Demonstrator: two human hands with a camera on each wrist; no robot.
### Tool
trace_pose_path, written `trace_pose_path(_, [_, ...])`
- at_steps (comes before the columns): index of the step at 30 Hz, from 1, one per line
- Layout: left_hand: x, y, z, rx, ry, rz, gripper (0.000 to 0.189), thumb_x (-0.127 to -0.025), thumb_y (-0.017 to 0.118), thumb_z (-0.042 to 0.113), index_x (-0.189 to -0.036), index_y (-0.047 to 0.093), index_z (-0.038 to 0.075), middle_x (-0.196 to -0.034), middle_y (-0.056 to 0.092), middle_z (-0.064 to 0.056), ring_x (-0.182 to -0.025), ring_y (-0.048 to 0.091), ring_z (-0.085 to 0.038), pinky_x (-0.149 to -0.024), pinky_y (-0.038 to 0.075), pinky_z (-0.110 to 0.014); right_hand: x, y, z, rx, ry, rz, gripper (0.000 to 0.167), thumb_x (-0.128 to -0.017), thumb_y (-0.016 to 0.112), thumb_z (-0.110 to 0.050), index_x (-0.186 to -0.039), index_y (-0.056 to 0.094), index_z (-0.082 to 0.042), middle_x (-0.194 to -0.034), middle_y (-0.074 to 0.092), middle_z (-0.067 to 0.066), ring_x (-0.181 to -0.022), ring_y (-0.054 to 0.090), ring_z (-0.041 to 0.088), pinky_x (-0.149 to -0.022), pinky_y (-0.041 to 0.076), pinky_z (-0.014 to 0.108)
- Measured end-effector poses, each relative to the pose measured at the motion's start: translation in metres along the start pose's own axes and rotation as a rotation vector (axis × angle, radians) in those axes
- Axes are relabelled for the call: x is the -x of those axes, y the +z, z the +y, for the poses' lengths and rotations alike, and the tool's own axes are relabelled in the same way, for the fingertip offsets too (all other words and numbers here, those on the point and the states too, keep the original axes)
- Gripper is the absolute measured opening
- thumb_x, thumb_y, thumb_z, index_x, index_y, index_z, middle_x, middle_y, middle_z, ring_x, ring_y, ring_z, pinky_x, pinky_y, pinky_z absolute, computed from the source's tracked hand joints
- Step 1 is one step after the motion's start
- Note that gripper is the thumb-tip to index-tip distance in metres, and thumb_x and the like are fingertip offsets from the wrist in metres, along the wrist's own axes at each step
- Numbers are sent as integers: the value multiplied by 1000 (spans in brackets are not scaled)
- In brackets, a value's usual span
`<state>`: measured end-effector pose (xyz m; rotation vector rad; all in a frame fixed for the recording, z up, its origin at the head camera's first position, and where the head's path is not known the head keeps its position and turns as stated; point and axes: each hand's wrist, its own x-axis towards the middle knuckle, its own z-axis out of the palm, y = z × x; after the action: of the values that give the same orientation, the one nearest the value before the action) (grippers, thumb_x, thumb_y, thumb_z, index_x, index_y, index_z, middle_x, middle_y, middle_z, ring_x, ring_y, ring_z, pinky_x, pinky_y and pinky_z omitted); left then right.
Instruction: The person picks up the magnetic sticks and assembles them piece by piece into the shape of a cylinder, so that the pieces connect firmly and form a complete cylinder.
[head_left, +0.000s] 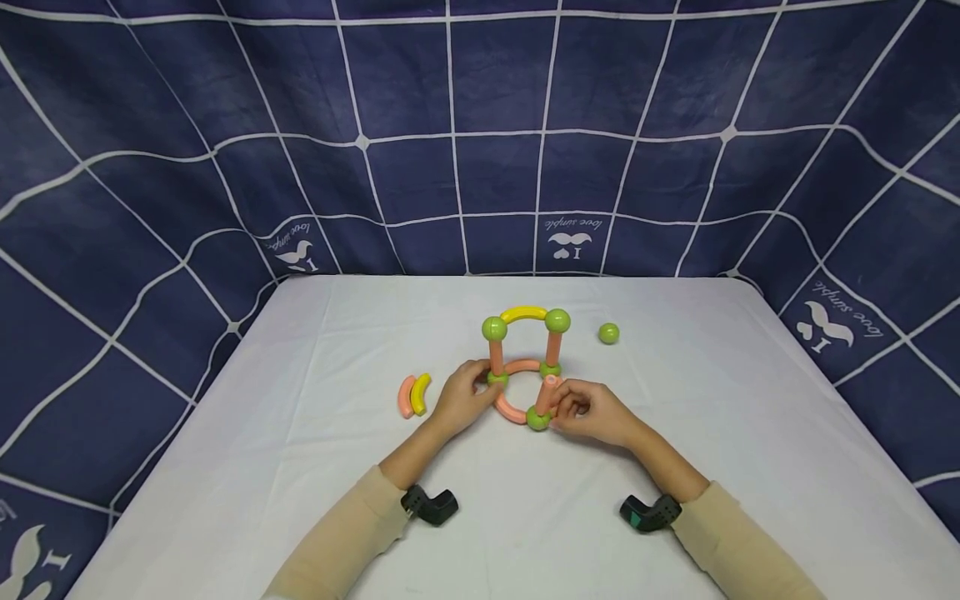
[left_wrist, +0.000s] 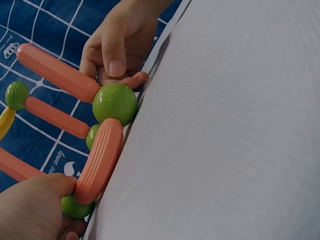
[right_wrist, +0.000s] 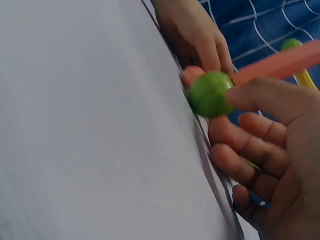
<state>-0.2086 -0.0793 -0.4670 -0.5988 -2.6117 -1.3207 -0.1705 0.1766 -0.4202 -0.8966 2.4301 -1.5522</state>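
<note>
A toy frame of green balls and pink rods stands on the white table. Its base has curved pink rods (head_left: 510,410) joined by balls. Two upright rods at the back carry upper balls (head_left: 557,321), bridged by a yellow curved rod (head_left: 525,313). My left hand (head_left: 461,396) grips the left base ball (left_wrist: 76,208), thumb by the end of a curved rod. My right hand (head_left: 596,412) pinches the front base ball (right_wrist: 210,95) between thumb and finger. From this ball rises a pink upright rod (head_left: 546,395) with a bare top; my right hand partly hides the base's right side.
Left of the frame, a pink curved rod (head_left: 406,397) and a yellow curved rod (head_left: 421,393) lie side by side. A loose green ball (head_left: 609,333) sits at the back right. A dark blue checked cloth (head_left: 495,175) hangs behind the white table (head_left: 360,317) and along both sides.
</note>
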Motion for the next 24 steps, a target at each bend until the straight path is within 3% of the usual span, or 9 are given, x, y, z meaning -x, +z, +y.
trace_pose_path(3, [-1,1,-2,3,2,1,38,-93,66,22,-125,62,2,-110,63,-10,-100,59,-22,-79,49,-34,-1,-11,4,-4,23,26,20,-79,69,12,-98,63,11,-82,65,15,-72,58,14,-64,47,23])
trace_pose_path(7, [-1,2,-4,4,-8,1,39,-93,66,21,-126,61,3,-110,63,-9,-100,59,-21,-79,48,-34,-1,-28,7,13,64,137,18,-81,66,12,-98,61,15,-83,63,18,-73,58,14,-64,48,21])
trace_pose_path(11, [0,2,-4,4,-12,7,39,-92,66,20,-126,61,2,-109,63,-10,-100,59,-21,-80,48,-34,-2,-43,11,49,72,310,19,-83,67,11,-99,61,17,-85,64,23,-72,58,12,-62,47,19])
trace_pose_path(14, [1,2,-5,-3,-7,7,39,-92,67,21,-126,61,2,-108,63,-10,-99,59,-20,-79,47,-33,-7,-55,33,111,95,466,22,-84,71,4,-101,62,14,-85,63,20,-72,55,8,-62,44,17])
trace_pose_path(18, [1,3,-6,-7,6,6,39,-92,66,21,-125,61,2,-108,63,-9,-98,59,-20,-79,48,-33,-17,-68,66,167,189,654,27,-84,75,-6,-104,63,8,-88,61,15,-75,51,7,-64,41,15])
trace_pose_path(21, [1,4,-7,-3,12,7,39,-92,66,21,-125,61,2,-108,63,-9,-99,59,-20,-80,48,-33,-25,-75,76,170,267,704,35,-84,75,-12,-111,62,6,-97,59,17,-79,50,10,-65,40,16])
trace_pose_path(24, [1,4,-7,6,15,6,39,-92,66,22,-126,61,2,-109,63,-9,-99,59,-21,-80,48,-34,-33,-79,85,177,359,676,45,-86,74,-20,-120,59,5,-105,56,16,-84,49,13,-66,40,17])
